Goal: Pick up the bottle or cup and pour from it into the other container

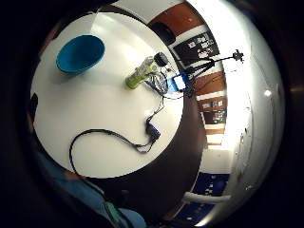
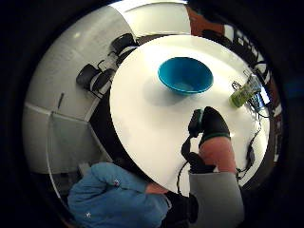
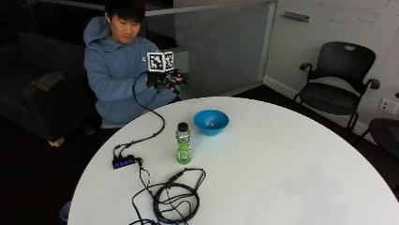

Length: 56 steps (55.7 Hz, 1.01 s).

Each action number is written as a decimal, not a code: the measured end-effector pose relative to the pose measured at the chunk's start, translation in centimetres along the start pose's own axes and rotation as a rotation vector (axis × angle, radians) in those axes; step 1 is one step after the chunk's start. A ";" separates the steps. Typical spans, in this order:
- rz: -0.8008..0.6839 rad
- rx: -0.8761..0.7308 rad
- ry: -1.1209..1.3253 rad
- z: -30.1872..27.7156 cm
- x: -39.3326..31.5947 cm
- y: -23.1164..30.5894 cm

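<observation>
well apart from the raised grip (image 3: 167, 80) (fingers unclear, cannot tell) stands the bottle (image 3: 183, 144), near the bowl (image 3: 210, 122).

We see the round white counter (image 3: 280, 154) lying bare across its half toward the black chairs (image 3: 336, 89), with wide room to pass there. Obstacles sit on the person's side: the green plastic bottle with a black cap (image 3: 183, 150) standing upright near the blue bowl (image 3: 210, 122), a bare gap between them, and coiled black cables (image 3: 174, 197) beside a small black hub (image 3: 123, 162) near the edge.
</observation>
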<state>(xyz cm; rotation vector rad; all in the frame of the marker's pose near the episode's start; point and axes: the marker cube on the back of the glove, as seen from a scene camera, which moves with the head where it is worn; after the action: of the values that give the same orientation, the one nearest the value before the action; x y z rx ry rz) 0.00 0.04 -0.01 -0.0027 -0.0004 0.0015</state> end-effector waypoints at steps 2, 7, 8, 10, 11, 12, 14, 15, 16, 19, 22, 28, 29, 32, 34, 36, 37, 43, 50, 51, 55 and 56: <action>0.003 -0.001 -0.001 0.0 0.0 0.0; 0.006 -0.001 -0.001 -0.1 0.3 0.0; 0.006 0.000 0.001 -0.1 0.3 0.1; 0.007 0.001 0.004 -0.1 0.4 0.2; 0.008 0.002 0.005 -0.1 0.5 0.2; 0.008 0.003 0.005 -0.1 0.5 0.2; 0.008 0.003 0.004 -0.1 0.7 0.3; 0.010 0.002 0.004 -0.1 0.7 0.4; 0.013 0.002 0.003 -0.1 0.8 0.5; 0.022 0.010 0.006 -0.1 1.2 0.6; 0.026 0.023 0.009 -0.2 2.1 0.7; 0.051 0.067 -0.004 -0.5 4.6 1.2; 0.058 0.077 -0.011 -0.5 5.1 1.3; 0.082 0.109 -0.043 -0.5 6.6 1.7; 0.096 0.132 -0.071 -0.5 7.9 1.9; 0.108 0.151 -0.104 -0.4 9.0 2.1; 0.115 0.160 -0.122 -0.3 9.5 2.2; 0.152 0.219 -0.214 0.5 13.2 2.8; 0.179 0.251 -0.295 2.0 16.5 3.2; 0.182 0.252 -0.307 2.3 16.9 3.2; 0.198 0.246 -0.367 3.6 18.4 3.3; 0.201 0.247 -0.384 4.0 18.8 3.2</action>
<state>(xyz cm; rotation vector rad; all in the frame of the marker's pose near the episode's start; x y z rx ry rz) 18.75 3.31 3.95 0.2445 -0.3840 0.2034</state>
